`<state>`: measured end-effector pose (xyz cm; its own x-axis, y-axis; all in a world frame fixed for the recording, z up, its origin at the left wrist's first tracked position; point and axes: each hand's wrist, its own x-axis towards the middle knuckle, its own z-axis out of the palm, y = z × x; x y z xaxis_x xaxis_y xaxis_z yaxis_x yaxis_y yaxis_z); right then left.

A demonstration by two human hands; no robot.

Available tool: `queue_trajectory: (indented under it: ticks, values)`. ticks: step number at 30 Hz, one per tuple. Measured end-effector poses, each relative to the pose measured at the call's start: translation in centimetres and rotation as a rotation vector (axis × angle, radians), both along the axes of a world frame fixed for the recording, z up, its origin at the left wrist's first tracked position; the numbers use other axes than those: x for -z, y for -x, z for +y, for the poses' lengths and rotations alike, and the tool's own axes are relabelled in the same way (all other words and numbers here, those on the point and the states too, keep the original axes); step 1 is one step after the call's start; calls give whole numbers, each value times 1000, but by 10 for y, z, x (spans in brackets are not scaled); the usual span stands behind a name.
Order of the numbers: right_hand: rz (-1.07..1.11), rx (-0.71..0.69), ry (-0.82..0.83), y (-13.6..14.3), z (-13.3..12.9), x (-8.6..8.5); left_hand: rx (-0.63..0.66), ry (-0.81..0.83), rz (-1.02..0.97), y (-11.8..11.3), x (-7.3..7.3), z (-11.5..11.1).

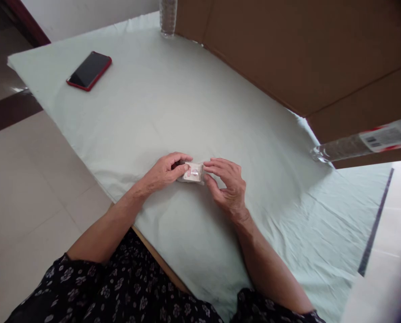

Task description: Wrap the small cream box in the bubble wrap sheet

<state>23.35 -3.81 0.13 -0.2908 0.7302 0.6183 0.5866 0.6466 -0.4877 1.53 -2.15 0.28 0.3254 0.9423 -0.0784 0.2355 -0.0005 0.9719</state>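
A small white packet (195, 172) with a clear wrapper and faint reddish print lies near the middle of the cloth-covered table. My left hand (168, 171) grips its left end between thumb and fingers. At the packet's right end is my right hand (227, 184), its thumb and fingers apart and curved around the wrapper's edge. The fingertips there are very close to the wrapper; whether they touch it is hard to tell.
A phone in a red case (90, 71) lies at the table's far left. A large cardboard box (288, 54) with clear tape stands at the back right. Pale green cloth (173, 112) covers the table, wrinkled at the right.
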Motion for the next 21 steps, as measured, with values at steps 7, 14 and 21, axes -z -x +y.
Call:
queue_trajectory:
  ticks: [7, 14, 21]
  values:
    - [5, 11, 61, -4, 2, 3, 2, 8, -2, 0, -2, -1]
    - [-168, -126, 197, -7, 4, 13, -9, 13, -9, -1, -2, -1]
    - [-162, -88, 180, -4, 6, 17, -22, -26, 13, -1, -3, 0]
